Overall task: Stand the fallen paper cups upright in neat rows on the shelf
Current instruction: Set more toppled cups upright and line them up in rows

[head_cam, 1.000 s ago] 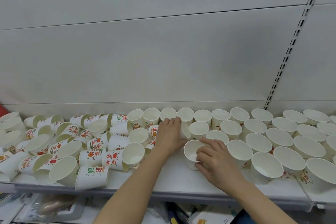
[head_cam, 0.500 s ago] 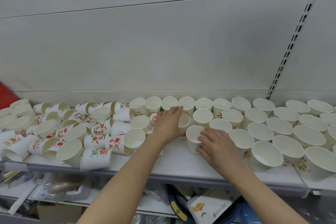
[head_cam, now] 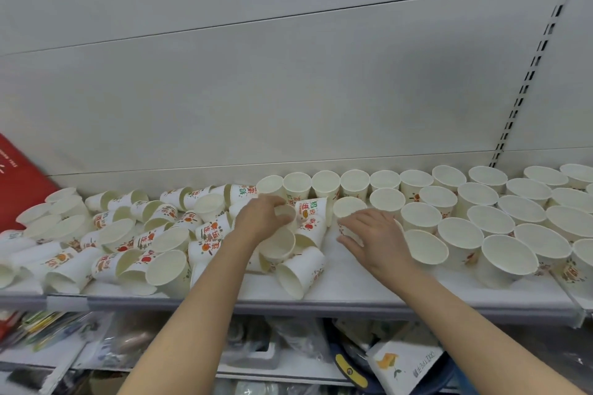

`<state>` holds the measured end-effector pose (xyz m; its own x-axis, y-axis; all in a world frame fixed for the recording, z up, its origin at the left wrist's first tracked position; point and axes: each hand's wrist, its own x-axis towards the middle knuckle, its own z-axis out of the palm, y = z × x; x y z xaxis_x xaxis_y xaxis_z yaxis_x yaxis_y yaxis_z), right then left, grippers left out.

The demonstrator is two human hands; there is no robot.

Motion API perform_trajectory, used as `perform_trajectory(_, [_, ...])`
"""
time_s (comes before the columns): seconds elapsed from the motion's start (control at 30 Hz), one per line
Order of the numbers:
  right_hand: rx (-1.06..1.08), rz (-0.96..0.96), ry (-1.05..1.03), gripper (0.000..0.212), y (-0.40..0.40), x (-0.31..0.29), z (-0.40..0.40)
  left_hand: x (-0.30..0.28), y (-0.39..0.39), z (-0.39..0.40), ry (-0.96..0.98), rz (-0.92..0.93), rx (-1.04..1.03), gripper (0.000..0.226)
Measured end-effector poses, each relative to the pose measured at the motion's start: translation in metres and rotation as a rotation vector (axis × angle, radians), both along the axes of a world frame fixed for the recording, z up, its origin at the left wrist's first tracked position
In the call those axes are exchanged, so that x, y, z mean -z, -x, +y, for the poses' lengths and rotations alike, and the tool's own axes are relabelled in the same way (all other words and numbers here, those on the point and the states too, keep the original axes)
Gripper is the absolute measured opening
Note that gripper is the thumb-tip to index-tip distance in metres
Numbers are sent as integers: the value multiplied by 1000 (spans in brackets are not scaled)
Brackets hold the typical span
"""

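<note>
A person's left hand [head_cam: 261, 218] curls over the rim of a fallen paper cup [head_cam: 285, 213] at the right-hand margin of the toppled heap, mid-depth on the shelf [head_cam: 337, 290]; the fingers wrap the cup's mouth from above and behind, though how firmly they pinch it cannot be told. The cup appears to lie on its side, long axis running roughly left to right, mouth toward the standing rows. The right hand [head_cam: 373, 239], fingers loosely spread and bent, rests on an upright cup [head_cam: 348, 213] that ends the second row from the back wall, just to the right across a narrow gap. The left hand is plainly the nearer; its forearm reaches in over the shelf's front edge, wrist bent downward. More fallen cups [head_cam: 298, 269] lie directly below it.
</note>
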<state>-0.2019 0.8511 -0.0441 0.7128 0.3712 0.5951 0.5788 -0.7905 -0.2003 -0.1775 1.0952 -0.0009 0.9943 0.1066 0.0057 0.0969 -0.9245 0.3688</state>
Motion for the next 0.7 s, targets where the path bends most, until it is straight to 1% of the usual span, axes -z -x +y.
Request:
perform_trajectory(0.07, [54,96,-7,25,-6,-4,22,2,-4,6,3,16,46,45])
perform_trajectory(0.17, [103,190,-30,23,-14,-5,47,-1,-12,12,-45,-36,85,31])
perform_trajectory(0.23, [125,182,-44,20,-20,-5,56,-3,-16,14,-205,-98,164,21])
perform_trajectory(0.27, [155,153,-52,17,-25,-5,57,-2,-18,16,-292,-140,199,19])
perform_trajectory(0.33, [269,114,-19,13,-36,-11,57,4,-20,24,-406,-190,237,20])
perform_trajectory(0.4, [398,159,108,22,-46,-19,63,13,-24,31,-474,-195,283,21])
perform_trajectory(0.47, [496,221,266,35,-54,-24,75,21,-27,34,-493,-196,321,22])
perform_trajectory(0.53, [559,258,345,40,-61,-23,87,25,-29,35,-468,-222,340,22])
perform_trajectory(0.63, [640,306,331,39,-70,-20,101,29,-33,40,-414,-271,360,22])
perform_trajectory(0.7, [707,340,261,37,-73,-19,107,28,-35,43,-379,-306,374,21])
